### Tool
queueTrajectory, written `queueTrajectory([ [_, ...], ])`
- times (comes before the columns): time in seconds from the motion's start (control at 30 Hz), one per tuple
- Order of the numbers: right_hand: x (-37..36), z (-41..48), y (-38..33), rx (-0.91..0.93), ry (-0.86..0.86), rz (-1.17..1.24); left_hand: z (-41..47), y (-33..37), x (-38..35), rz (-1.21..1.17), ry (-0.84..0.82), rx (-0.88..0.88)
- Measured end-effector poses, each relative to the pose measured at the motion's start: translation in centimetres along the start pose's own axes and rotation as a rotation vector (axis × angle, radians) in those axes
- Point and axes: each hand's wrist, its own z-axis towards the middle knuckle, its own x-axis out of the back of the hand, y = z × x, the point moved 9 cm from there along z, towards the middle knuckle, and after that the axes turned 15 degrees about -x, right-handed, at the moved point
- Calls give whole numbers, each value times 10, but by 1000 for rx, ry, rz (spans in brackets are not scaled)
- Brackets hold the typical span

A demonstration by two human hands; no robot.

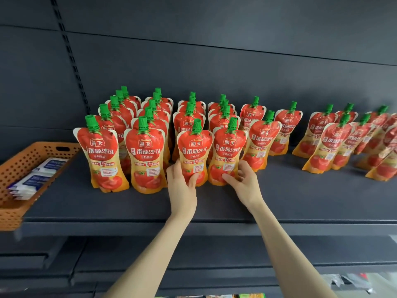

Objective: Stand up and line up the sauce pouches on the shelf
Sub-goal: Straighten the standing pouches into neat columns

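- At the far left an orange perforated basket (25, 160) sits on the dark shelf (300, 201), with white-and-blue packets (36, 179) lying flat inside it.
- Right of the basket, the sauce pouches (120, 117) stand upright in columns running from near to far, green caps up (red tomato print above, yellow below).
- The first front pouch (103, 155) and the second front pouch (146, 160) stand side by side at the near ends of their columns, and neither hand touches them.
- My left hand (181, 183) grips the third front pouch (194, 147) low down. My thumb lies across its front and my fingers wrap round its left edge. The pouch is upright.
- Just beside it stands the fourth front pouch (227, 151), also upright. My right hand (242, 179) holds its lower part, thumb on the front and fingers curled at its right edge.
- Further right, a few single pouches (261, 143) stand apart from the columns.
- After a gap on the shelf, a loose group of leaning pouches (322, 145) tilts rightward. The ones at the far right edge are blurred.
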Motion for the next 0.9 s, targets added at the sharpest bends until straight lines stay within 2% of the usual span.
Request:
queueTrajectory([
  [0.4, -7, 13, -6, -8, -15, 45, 13, -11, -6, 35, 59, 54],
  [0.9, -8, 22, -3, -25, -4, -30, 17, -21, -9, 105, 24, 94],
])
